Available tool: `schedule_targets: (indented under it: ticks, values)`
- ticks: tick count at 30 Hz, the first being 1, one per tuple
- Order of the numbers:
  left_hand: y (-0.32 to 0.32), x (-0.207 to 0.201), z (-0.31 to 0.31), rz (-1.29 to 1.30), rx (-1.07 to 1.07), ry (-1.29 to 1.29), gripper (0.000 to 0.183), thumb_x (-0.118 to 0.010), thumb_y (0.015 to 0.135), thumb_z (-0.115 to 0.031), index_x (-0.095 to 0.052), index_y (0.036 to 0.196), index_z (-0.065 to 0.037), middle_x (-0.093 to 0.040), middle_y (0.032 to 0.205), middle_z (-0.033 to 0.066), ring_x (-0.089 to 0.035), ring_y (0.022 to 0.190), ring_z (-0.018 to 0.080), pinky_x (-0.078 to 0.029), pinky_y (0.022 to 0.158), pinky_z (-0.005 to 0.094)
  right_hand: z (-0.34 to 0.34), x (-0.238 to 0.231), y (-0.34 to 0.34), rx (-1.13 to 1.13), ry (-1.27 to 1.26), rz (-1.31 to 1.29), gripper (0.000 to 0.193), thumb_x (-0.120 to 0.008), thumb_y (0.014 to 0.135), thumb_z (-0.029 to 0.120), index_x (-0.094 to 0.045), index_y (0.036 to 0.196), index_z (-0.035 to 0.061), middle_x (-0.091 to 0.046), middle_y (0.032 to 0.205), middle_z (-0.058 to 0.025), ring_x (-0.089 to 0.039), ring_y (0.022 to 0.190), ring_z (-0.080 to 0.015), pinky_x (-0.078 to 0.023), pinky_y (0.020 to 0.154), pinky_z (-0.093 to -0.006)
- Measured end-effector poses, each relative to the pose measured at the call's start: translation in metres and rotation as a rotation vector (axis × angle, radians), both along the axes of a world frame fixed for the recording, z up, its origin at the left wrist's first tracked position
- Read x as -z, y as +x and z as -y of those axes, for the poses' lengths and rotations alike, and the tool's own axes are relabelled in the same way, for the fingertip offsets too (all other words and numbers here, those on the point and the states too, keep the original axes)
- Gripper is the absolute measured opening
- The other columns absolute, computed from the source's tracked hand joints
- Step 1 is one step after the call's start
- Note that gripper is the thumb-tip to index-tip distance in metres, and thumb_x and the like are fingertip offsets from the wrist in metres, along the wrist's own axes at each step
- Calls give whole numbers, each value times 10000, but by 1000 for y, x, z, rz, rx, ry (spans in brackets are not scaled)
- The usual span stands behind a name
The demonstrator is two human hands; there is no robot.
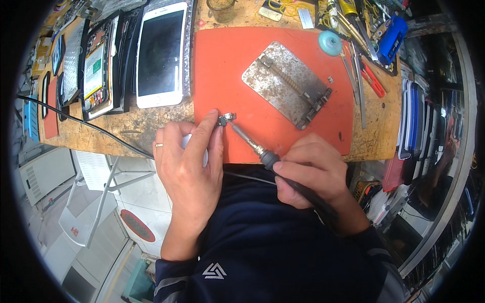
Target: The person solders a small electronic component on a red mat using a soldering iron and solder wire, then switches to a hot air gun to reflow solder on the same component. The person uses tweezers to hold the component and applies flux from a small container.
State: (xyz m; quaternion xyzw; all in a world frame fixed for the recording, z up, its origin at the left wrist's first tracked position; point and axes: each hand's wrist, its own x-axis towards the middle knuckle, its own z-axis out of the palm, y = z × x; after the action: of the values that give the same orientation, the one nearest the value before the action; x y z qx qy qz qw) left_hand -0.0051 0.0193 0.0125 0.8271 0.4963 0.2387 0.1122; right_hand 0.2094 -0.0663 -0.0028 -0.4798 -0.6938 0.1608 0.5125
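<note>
While the left hand [189,159] pinches a small green-and-silver circuit board [227,119] between thumb and forefinger, seemingly to steady it, at eight o'clock on the flat orange mat [222,60], the right hand's [318,171] fingers clasp a black-handled metal soldering iron [269,158], tip at the board's four o'clock.

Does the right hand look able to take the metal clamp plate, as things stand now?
Probably not straight away: the right hand is holding a soldering iron. The way itself looks free: the metal clamp plate lies ahead on the orange mat, with nothing seen between.
</note>
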Motion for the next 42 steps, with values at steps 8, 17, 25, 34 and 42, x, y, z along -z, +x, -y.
schedule_targets:
  ticks: [8, 17, 25, 34, 42]
  values:
    - [0, 1, 0, 28, -8, -10, 315, -879, 885, -79, -840, 1197, -90, -613, 951, 67, -591, 884, 260, -462, 799, 416, 9, 0, 2, 107, 16, -6, 324, -835, 685, -10, -802, 1007, 3, -693, 859, -96, -685, 692, -255, -550, 592, -336]
    - [-3, 5, -1, 101, 49, 41, 291, -918, 841, -79, -818, 1114, -87, -620, 912, 65, -601, 862, 269, -448, 797, 419, 32, -11, 13, 139, -39, 102, 253, -802, 747, 21, -737, 988, -21, -671, 795, -120, -654, 608, -262, -523, 540, -347]
    - [-20, -6, 12, 95, 75, -41, 331, -940, 832, -151, -812, 1126, -72, -639, 921, 57, -603, 872, 259, -431, 795, 399, 39, -8, 18, 162, -8, 63, 251, -788, 841, 66, -706, 1067, -7, -680, 798, -123, -655, 607, -259, -532, 539, -361]
    - [-11, 4, 10, 63, 56, -19, 301, -907, 864, -121, -827, 1153, -90, -621, 923, 59, -588, 871, 258, -425, 812, 409, 15, 6, 12, 108, 32, 96, 353, -859, 814, 37, -756, 1150, -2, -700, 942, -124, -694, 742, -269, -560, 622, -357]
    - [-10, 6, 10, 118, 56, -45, 306, -924, 837, -105, -816, 1124, -96, -614, 909, 59, -586, 869, 261, -426, 809, 407, 17, 8, 13, 83, 13, 72, 350, -861, 800, 31, -764, 1134, 3, -698, 950, -112, -693, 752, -265, -562, 621, -357]
